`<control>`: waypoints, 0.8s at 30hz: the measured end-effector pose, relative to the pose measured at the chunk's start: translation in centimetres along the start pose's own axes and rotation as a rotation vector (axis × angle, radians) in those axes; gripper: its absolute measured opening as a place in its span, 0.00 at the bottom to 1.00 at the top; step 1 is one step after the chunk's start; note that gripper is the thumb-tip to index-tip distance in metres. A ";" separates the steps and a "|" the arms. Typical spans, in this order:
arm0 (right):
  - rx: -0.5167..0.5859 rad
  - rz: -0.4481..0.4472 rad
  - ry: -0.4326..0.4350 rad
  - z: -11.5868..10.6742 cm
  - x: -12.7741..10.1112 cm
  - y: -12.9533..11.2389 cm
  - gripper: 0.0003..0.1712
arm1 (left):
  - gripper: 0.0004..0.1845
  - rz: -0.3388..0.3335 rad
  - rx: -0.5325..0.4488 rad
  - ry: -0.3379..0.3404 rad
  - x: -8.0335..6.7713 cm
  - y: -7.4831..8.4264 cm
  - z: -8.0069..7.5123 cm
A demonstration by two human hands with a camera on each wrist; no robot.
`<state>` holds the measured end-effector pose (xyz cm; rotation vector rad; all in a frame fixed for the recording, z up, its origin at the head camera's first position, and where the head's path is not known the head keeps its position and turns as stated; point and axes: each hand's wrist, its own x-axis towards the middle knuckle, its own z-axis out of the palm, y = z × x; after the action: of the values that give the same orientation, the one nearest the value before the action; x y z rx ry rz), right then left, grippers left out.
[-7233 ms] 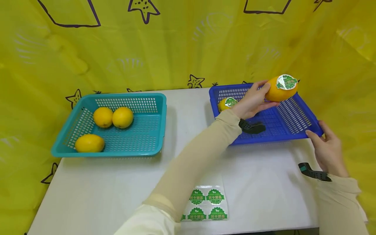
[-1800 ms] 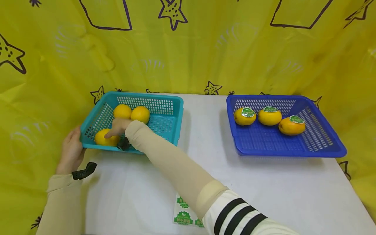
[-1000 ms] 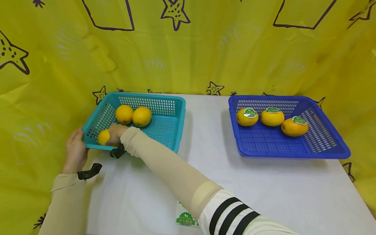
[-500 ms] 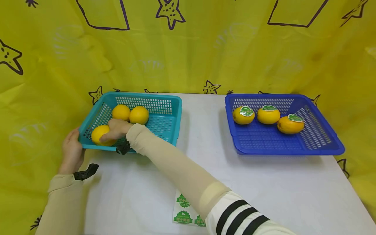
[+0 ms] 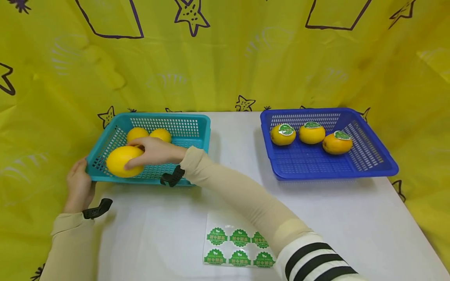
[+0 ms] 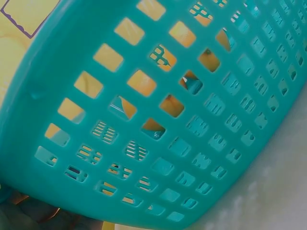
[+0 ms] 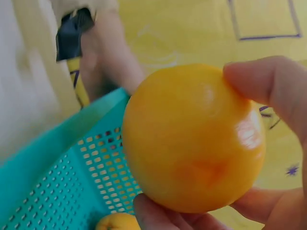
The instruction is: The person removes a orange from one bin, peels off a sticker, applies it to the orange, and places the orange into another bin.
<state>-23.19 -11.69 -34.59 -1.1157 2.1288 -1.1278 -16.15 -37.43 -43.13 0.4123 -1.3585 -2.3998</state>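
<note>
teal basket [image 5: 197, 128] & blue basket [image 5: 369, 164]: perforated plastic, slight sheen. orange [image 7: 192, 139]: smooth, glossy peel. stickers [image 5: 239, 248]: glossy paper. backdrop [image 5: 225, 58]: shiny, wrinkled.

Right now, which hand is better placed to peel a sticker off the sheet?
Probably the left hand: it only holds the corner of the teal basket. The right hand has its grip full with the orange. The sticker sheet lies near the table's front edge.

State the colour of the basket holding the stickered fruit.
Blue basket, seen best in the head view.
</note>
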 end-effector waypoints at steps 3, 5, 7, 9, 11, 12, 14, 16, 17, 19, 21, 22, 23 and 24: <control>0.054 -0.074 0.020 -0.8 -2.9 0.0 0.36 | 0.11 -0.004 -0.003 -0.010 0.0 0.2 0.0; 0.073 -0.107 0.052 -1.4 -5.0 0.2 0.35 | 0.11 -0.003 0.005 -0.021 0.0 0.2 0.0; 0.091 -0.112 0.087 -2.0 -7.2 0.4 0.35 | 0.10 -0.010 0.009 -0.028 -0.1 0.2 0.1; 0.112 -0.115 0.118 -2.7 -9.4 0.8 0.36 | 0.10 -0.018 0.023 -0.027 -0.2 0.1 0.1; 0.154 -0.114 0.134 -3.2 -11.6 1.3 0.36 | 0.10 -0.025 0.045 -0.020 -0.4 0.0 0.0; 0.172 -0.112 0.141 -3.4 -12.6 1.6 0.36 | 0.10 -0.026 0.056 -0.015 -0.4 0.0 -0.1; 0.209 -0.118 0.158 -3.7 -14.6 2.5 0.36 | 0.10 -0.028 0.065 -0.006 -0.5 -0.1 -0.2; 0.232 -0.122 0.186 -3.8 -16.5 3.5 0.37 | 0.10 -0.025 0.057 0.001 -0.5 -0.1 -0.3; 0.241 -0.123 0.201 -3.8 -17.4 4.0 0.37 | 0.10 -0.025 0.049 0.004 -0.4 -0.1 -0.4; 0.250 -0.116 0.239 -3.7 -19.2 5.2 0.37 | 0.09 -0.030 0.036 0.013 -0.4 0.0 -0.4; 0.257 -0.093 0.277 -3.6 -20.9 6.2 0.36 | 0.08 -0.042 0.025 0.032 -0.3 0.2 -0.2; 0.259 -0.074 0.294 -3.6 -21.7 6.7 0.36 | 0.08 -0.047 0.021 0.038 -0.2 0.3 -0.1; 0.255 -0.056 0.314 -3.6 -22.5 7.1 0.35 | 0.08 -0.055 0.027 0.049 -0.1 0.3 0.1; 0.253 -0.034 0.331 -3.7 -23.2 7.5 0.35 | 0.08 -0.061 0.037 0.055 0.0 0.3 0.3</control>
<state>-16.28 11.78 -37.97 -0.9013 2.1294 -1.6421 -16.17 -37.38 -42.71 0.5322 -1.3871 -2.3966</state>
